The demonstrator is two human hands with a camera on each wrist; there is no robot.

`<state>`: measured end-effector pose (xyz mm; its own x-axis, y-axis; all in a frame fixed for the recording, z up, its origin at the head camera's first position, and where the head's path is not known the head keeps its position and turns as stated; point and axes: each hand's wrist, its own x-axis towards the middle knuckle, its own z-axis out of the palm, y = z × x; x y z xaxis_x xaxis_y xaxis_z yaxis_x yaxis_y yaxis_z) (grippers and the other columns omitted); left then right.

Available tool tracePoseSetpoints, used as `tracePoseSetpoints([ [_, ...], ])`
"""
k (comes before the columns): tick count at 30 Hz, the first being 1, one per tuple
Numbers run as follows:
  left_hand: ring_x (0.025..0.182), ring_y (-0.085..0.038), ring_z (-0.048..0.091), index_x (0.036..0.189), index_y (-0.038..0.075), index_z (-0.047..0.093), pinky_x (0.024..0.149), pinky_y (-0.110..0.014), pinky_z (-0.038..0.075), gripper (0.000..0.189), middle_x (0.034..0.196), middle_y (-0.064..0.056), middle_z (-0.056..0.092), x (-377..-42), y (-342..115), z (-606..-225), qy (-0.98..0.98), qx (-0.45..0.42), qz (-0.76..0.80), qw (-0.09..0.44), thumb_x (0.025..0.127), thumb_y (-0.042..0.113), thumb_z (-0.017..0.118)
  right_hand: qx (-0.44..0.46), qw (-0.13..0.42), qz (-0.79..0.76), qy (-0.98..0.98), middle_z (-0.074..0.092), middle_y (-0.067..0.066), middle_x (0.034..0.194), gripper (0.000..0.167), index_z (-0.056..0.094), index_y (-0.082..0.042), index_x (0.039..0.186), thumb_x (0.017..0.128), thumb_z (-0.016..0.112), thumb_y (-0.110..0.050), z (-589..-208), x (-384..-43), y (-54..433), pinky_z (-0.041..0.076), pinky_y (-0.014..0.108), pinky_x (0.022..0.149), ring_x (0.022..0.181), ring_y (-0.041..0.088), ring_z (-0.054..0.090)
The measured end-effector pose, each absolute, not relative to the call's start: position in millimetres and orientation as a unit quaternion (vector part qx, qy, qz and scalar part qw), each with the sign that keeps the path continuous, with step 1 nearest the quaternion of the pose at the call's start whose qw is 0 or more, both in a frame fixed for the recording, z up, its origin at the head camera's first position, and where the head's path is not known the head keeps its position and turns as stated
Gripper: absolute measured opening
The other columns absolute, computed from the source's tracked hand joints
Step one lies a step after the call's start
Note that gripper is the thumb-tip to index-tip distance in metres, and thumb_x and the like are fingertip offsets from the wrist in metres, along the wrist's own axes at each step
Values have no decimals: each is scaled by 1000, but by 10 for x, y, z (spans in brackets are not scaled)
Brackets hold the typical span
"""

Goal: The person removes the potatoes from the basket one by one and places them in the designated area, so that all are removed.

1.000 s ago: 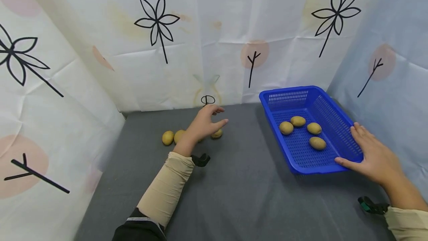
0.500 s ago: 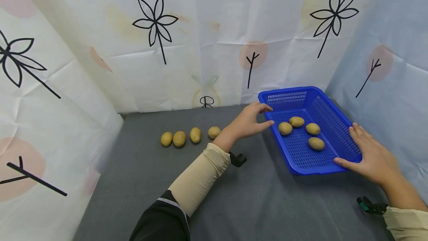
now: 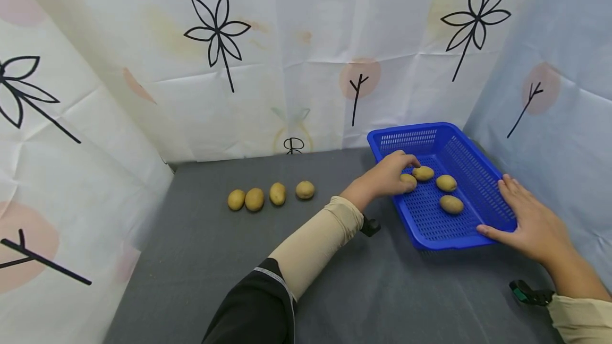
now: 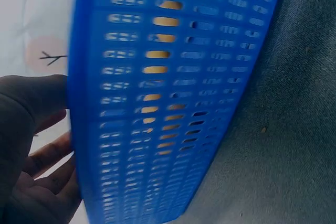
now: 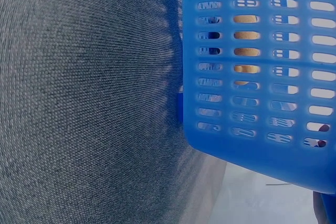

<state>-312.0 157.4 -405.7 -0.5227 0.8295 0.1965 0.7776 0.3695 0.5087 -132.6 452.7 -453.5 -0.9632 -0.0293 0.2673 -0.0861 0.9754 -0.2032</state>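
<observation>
Head view: leftmost potato (image 3: 409, 179), long axis masked, lies inside basket (image 3: 454, 241) at nearer left hand (image 3: 384, 176), thumb and fingers parted, contact unclear; right hand (image 3: 537, 222), fingers extended, rests on basket's near right corner.

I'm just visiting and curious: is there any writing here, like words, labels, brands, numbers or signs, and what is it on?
None that I can read.
Blue basket and potatoes: no lettering visible.
Wall cloth: only drawings; the small looped one looks like a picture, not letters.
Dark wrist straps: too small to tell whether they carry markings.
</observation>
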Motion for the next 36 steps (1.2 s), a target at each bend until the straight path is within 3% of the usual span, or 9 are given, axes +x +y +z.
tracePoseSetpoints([
  [7, 130, -14, 57, 142, 10, 64, 105, -20, 47, 45, 141, -6, 63, -3156, 1764, -4099, 849, 476, 219, 65, 100, 21, 75, 29, 132, 107, -985, 3, 21, 177, 119, 10, -2, 169, 87, 75, -58, -4528, -1323, 4529, 3, 61, 133, 165, 41, 5],
  [17, 123, -5, 59, 141, 27, 64, 101, -28, 52, 52, 135, 11, 63, -3153, 1981, -4095, 903, 412, 108, 63, 94, 40, 81, 30, 139, 108, -984, 6, 19, 178, 119, 12, -3, 170, 86, 77, -57, -4528, -1317, 4536, 5, 60, 133, 165, 41, 7],
  [21, 113, -7, 62, 137, 33, 66, 94, -30, 54, 42, 128, 14, 65, -3161, 2051, -4113, 919, 386, 56, 55, 96, 35, 75, 31, 140, 108, -984, 7, 19, 178, 118, 13, -3, 170, 86, 77, -57, -4530, -1317, 4537, 4, 58, 134, 165, 40, 8],
  [27, 95, -5, 62, 118, 36, 70, 85, -30, 54, 24, 111, 16, 68, -3126, 2135, -4104, 935, 351, 1, 47, 95, 30, 68, 39, 144, 110, -983, 7, 20, 177, 116, 14, -1, 169, 87, 77, -54, -4531, -1313, 4542, -9, 38, 133, 166, 39, 6],
  [30, 89, -5, 61, 109, 35, 70, 81, -30, 54, 13, 105, 15, 68, -3094, 2160, -4100, 941, 334, -12, 49, 97, 30, 67, 42, 145, 112, -982, 5, 18, 178, 116, 14, -1, 169, 87, 78, -53, -4533, -1306, 4548, -10, 36, 133, 166, 39, 5],
  [36, 92, -8, 59, 110, 34, 70, 77, -30, 53, 12, 113, 11, 67, -3047, 2160, -4098, 945, 324, -16, 50, 101, 30, 62, 41, 145, 115, -982, 5, 18, 178, 117, 14, -1, 169, 86, 79, -53, -4545, -1300, 4556, -10, 38, 133, 167, 36, 3],
])
